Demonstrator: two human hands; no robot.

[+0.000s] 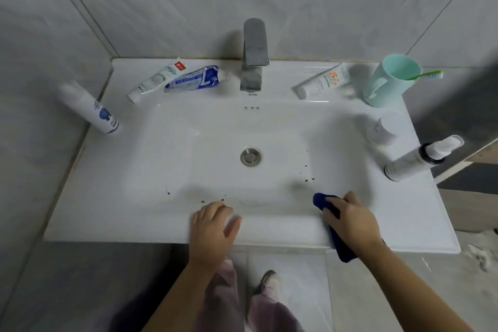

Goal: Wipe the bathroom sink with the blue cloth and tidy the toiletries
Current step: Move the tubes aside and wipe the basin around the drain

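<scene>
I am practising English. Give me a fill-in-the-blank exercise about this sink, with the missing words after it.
The cloth in the right hand is ____ in colour.
The toothbrush leans out of the mint cup, which stands to the ____ of the tap.
The left hand rests on the sink rim and holds ____.
Missing words: blue; right; nothing.

Three tubes (pixel 157 79) (pixel 194 80) (pixel 322 82), three bottles (pixel 89 108) (pixel 416 160) (pixel 382 131), one cup (pixel 389 81), one toothbrush (pixel 427 75)

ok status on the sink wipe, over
Status: right grip holds cloth at sink front rim; left grip open, resting on rim. Dark spots in basin unwiped. Three tubes lie flat beside tap.
</scene>
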